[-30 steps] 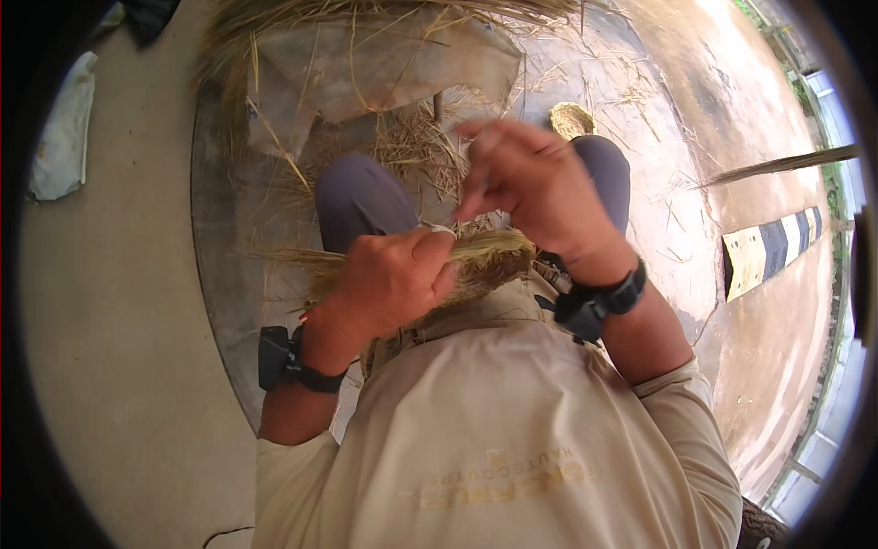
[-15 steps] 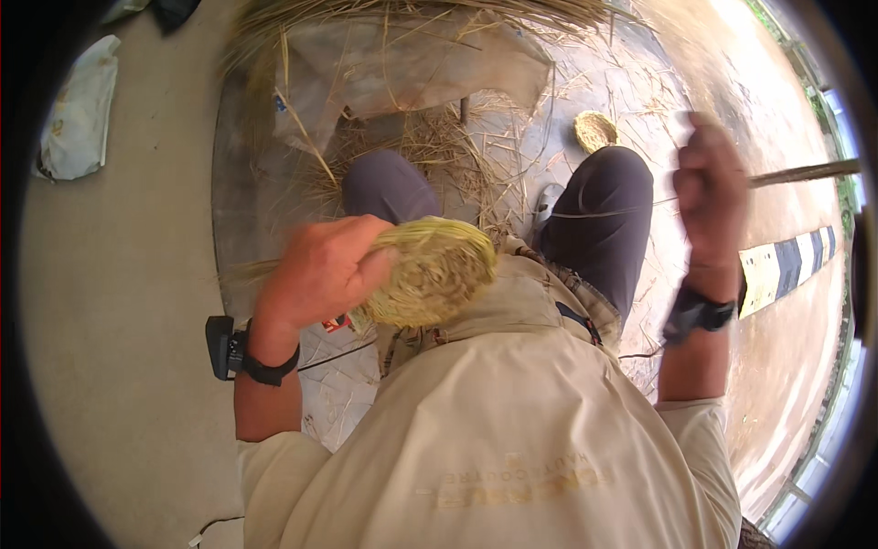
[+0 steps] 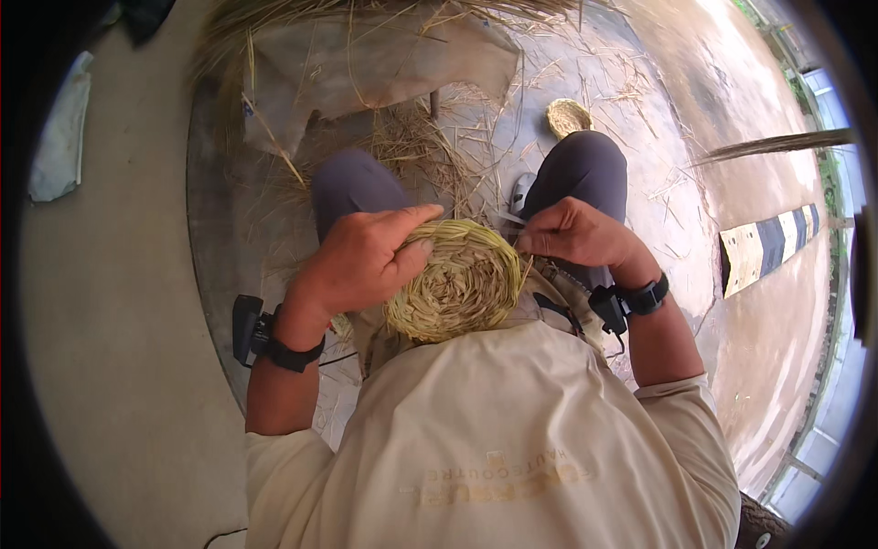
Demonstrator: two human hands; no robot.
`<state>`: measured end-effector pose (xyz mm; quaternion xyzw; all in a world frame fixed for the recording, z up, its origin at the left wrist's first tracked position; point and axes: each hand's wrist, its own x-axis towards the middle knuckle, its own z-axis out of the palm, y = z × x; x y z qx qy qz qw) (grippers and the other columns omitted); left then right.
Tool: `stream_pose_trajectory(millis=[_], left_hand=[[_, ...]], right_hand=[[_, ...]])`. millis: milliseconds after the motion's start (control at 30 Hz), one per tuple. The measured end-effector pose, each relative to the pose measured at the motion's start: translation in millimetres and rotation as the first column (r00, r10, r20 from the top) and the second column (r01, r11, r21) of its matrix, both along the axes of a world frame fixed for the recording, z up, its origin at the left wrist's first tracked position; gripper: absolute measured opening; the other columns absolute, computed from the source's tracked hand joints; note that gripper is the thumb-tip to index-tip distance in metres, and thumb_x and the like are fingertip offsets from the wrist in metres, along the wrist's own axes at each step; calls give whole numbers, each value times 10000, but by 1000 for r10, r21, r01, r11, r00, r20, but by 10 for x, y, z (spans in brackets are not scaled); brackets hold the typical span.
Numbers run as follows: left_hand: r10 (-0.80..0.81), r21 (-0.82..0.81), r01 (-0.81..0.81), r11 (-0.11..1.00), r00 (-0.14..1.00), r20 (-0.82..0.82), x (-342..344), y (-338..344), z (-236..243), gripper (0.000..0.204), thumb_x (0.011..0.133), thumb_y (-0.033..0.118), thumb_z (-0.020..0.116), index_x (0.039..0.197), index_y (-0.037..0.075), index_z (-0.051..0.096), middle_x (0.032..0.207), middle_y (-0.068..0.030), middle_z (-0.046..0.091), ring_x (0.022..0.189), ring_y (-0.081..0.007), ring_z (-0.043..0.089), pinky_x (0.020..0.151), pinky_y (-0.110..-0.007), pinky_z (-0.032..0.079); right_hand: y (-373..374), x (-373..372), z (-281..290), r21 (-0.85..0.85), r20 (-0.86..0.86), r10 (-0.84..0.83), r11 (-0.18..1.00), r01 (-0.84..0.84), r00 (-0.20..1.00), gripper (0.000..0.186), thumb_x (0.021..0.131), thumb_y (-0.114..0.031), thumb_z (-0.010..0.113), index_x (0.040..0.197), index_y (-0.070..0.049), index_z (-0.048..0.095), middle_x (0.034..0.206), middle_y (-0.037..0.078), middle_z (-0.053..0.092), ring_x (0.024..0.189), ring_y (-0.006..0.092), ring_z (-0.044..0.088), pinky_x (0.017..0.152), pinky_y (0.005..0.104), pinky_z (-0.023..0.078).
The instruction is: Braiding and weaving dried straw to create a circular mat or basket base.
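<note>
A round, shallow basket [image 3: 462, 282] of coiled yellow-green straw rests against my lap, its woven face turned up toward me. My left hand [image 3: 357, 261] grips its left rim, thumb over the face and index finger stretched along the far edge. At the right rim, my right hand [image 3: 585, 234] is closed in a pinch, fingertips close to the weave. A thin pale strand [image 3: 510, 218] shows by those fingertips; the exact hold is partly hidden. Both wrists carry black strapped devices.
A second small straw basket [image 3: 569, 118] lies on the ground beyond my right knee. Ahead stands a low support draped with a translucent sheet [image 3: 384, 69], straw bundled on top [image 3: 402, 16]. Loose straw litters the grey mat. A black-and-white striped block [image 3: 768, 247] lies to the right.
My right hand has come in from far right to the basket's right rim, where a strand was drawn out before. The basket has turned, its face now more toward me.
</note>
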<state>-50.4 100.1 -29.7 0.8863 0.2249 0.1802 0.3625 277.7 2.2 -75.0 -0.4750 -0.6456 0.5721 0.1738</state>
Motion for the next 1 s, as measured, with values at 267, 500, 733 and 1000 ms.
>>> stream_pose_trajectory(millis=[267,500,733,1000], left_hand=[[-11,43,13,999,999,-47,121,-33,-30,371,939,92,688,1284,-47,688,1072,-253,757,946,-397,760,809,-431,607],[-20,19,21,1000,997,-69,-4,-18,-26,334,973,81,662,1283,-41,693,1063,-248,758,945,-396,766,807,-414,606],[39,-200,-78,977,980,-194,-216,-44,-35,202,1043,170,612,1143,-4,640,934,-256,703,882,-481,684,725,-515,537],[61,-120,-59,991,998,12,25,-122,-125,163,1033,143,628,981,-6,588,817,-253,648,789,-488,653,635,-512,502]], right_hand=[[425,-536,107,-519,-824,-534,846,128,189,327,1121,-332,581,1186,-41,716,848,16,712,702,172,663,596,302,525],[308,-402,206,92,-107,-194,975,204,975,390,1095,-353,645,1089,19,762,738,-7,625,657,83,536,575,309,446],[158,-463,355,13,-47,-137,990,138,989,357,1006,-320,790,1041,34,759,700,-10,567,683,59,469,594,309,408],[-11,-233,200,-293,-353,-515,854,430,782,310,1054,-275,700,1064,31,750,672,-57,525,634,78,506,587,285,441]])
